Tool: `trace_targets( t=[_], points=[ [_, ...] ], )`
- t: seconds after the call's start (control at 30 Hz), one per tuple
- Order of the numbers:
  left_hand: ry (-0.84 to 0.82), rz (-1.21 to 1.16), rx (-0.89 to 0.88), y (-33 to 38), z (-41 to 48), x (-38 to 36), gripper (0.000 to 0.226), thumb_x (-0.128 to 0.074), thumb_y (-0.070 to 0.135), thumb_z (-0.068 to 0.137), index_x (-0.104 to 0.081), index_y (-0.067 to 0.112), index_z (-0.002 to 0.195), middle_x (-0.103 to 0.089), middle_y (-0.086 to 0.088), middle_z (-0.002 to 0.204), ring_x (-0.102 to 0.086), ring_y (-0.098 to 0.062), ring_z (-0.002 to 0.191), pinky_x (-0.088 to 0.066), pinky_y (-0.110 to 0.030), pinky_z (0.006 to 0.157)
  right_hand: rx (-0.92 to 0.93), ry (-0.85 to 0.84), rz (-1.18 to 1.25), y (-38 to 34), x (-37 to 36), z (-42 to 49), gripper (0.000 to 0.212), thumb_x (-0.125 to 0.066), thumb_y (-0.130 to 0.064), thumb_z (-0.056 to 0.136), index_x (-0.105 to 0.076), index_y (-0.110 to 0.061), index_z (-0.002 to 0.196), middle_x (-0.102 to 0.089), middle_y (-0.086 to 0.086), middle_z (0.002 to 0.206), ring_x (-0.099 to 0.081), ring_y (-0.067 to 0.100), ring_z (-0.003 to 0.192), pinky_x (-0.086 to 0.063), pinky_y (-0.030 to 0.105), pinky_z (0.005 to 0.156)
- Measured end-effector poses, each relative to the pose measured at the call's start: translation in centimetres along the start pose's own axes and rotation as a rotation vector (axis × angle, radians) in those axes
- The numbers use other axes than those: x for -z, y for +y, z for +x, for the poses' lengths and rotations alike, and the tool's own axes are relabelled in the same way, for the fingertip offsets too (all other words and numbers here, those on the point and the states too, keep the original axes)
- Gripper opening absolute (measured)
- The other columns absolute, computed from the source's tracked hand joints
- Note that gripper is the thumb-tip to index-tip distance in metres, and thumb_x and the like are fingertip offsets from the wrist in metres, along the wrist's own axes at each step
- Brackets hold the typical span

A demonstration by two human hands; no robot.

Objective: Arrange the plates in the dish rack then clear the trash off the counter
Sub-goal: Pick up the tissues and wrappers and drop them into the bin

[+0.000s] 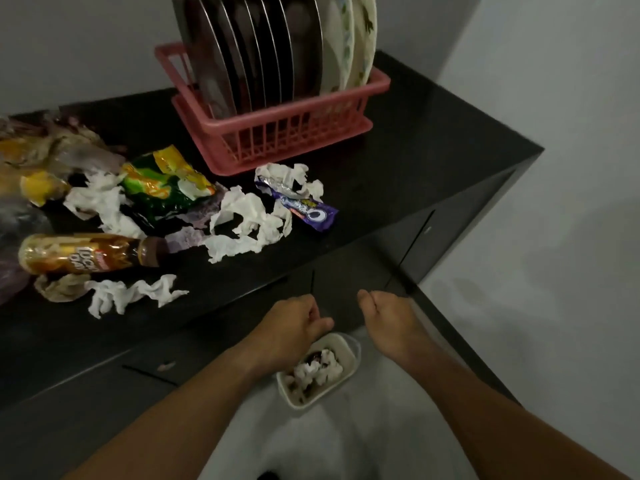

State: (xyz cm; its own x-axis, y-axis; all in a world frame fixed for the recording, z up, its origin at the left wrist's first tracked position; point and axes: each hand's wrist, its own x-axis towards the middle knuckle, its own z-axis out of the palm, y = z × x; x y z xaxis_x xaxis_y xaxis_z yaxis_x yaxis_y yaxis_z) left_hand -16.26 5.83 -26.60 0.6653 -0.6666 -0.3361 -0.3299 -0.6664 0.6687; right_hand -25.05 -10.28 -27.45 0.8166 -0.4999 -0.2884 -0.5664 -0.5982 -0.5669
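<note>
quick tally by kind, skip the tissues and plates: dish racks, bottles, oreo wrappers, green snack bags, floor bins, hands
dish rack: 1
bottle: 1
oreo wrapper: 1
green snack bag: 1
floor bin: 1
hands: 2, left hand and right hand
total: 7

We see a pink dish rack (298, 133) on a black counter (433, 143). It holds dark grey metal plates (249, 57) and cream plates (363, 39) with a green leaf pattern. The tissues (249, 216) are white, the snack bag (162, 185) green and yellow, the biscuit wrapper (308, 211) purple with white lettering, the bottle (79, 252) gold and brown, and the bin (346, 348) white.
</note>
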Motion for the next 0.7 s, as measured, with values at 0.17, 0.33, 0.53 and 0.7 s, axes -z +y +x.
trace_targets(
  t=[0.17, 0.33, 0.53, 0.7],
  points=[
    [-0.017, 0.077, 0.024, -7.3, 3.9, -7.9, 0.024, -0.058, 0.007, 0.086, -0.049, 0.027, 0.075, -0.054, 0.006, 0.087, -0.053, -0.009, 0.073, -0.039, -0.021, 0.059, 0.057, -0.060, -0.150, 7.8, -7.2, 2.9, 0.045, -0.028, -0.034, 0.107, -0.059, -0.010, 0.086, -0.060, 0.008, 0.079, -0.061, 0.029, 0.083, -0.044, 0.034, 0.073],
    [-0.059, 0.108, 0.077, -15.6, 8.4, -17.1, 0.007, -0.053, 0.014, 0.094, -0.058, 0.019, 0.094, -0.060, 0.001, 0.097, -0.058, -0.014, 0.084, -0.047, -0.025, 0.066, 0.075, -0.137, -0.220, 16.4, -17.0, 7.5, 0.039, -0.036, -0.041, 0.104, -0.059, -0.014, 0.089, -0.068, 0.013, 0.093, -0.063, 0.031, 0.090, -0.046, 0.036, 0.076],
    [-0.042, 0.199, 0.125, -25.1, 13.1, -25.4, 0.011, -0.051, 0.021, 0.096, -0.056, 0.021, 0.086, -0.063, 0.000, 0.089, -0.061, -0.016, 0.077, -0.054, -0.036, 0.070, 0.151, -0.329, -0.385, 24.3, -28.9, 14.3, 0.028, -0.043, -0.032, 0.101, -0.057, -0.013, 0.115, -0.064, 0.012, 0.114, -0.061, 0.030, 0.104, -0.046, 0.034, 0.078],
    [-0.008, 0.262, 0.094, -30.5, 14.6, -29.1, 0.011, -0.048, 0.030, 0.098, -0.057, 0.028, 0.093, -0.056, 0.007, 0.102, -0.058, -0.012, 0.090, -0.052, -0.033, 0.081, 0.197, -0.458, -0.458, 27.5, -36.3, 18.6, 0.033, -0.054, -0.027, 0.096, -0.055, -0.019, 0.128, -0.056, 0.007, 0.128, -0.057, 0.027, 0.115, -0.049, 0.038, 0.094]
  ],
)
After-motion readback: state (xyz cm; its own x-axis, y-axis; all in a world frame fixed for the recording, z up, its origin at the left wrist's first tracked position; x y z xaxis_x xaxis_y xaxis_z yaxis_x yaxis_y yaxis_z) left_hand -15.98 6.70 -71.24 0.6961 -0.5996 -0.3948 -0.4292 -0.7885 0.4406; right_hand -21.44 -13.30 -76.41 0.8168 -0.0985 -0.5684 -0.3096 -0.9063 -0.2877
